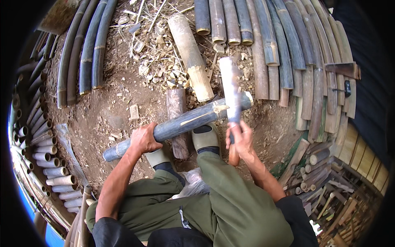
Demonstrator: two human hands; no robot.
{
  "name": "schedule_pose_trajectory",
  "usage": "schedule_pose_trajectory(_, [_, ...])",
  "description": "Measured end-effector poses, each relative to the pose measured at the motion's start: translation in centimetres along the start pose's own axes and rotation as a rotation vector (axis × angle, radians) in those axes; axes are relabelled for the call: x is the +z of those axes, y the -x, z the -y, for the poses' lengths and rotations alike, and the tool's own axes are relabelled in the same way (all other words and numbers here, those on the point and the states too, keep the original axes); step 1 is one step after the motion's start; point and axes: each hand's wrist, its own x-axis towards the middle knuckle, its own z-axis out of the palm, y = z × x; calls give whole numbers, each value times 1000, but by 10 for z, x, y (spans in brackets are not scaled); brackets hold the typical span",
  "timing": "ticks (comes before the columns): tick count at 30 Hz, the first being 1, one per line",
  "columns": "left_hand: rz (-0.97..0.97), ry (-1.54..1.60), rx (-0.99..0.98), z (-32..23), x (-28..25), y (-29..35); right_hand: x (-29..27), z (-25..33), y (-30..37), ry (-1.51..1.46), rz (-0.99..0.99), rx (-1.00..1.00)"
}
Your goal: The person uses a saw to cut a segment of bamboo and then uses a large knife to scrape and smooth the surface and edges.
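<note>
A dark bamboo pole [185, 120] lies slantwise in front of me, its right end higher in the view. My left hand [144, 138] is wrapped round it left of its middle. Pale scraped patches show on the pole near its right end. In my right hand [242, 139] is a machete [229, 82] with a brown wooden handle; the broad blade points away from me, smeared by motion. The blade crosses over the pole near that right end; whether it touches cannot be told. Under the pole, a short wooden log [180, 148] lies between my shoes.
A thick pale bamboo log [187, 49] lies ahead among wood chips [154, 68]. Rows of dark bamboo poles [284, 37] spread at the far right, others [94, 45] at the far left. Stacked bamboo pieces [61, 180] line the left side. A second blade [342, 70] rests on the right-hand poles.
</note>
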Motion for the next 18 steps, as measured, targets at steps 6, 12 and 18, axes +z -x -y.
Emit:
schedule_pose_trajectory(6, [-22, -9, 20, 5, 7, 1, 0, -13, 1, 43, 108, 39])
schedule_pose_trajectory(12, [-2, -17, -2, 0, 4, -4, 13, -8, -1, 16, 10, -35])
schedule_pose_trajectory(18, [-44, 12, 34, 2, 1, -6, 8, -5, -25, -191, -143, -87])
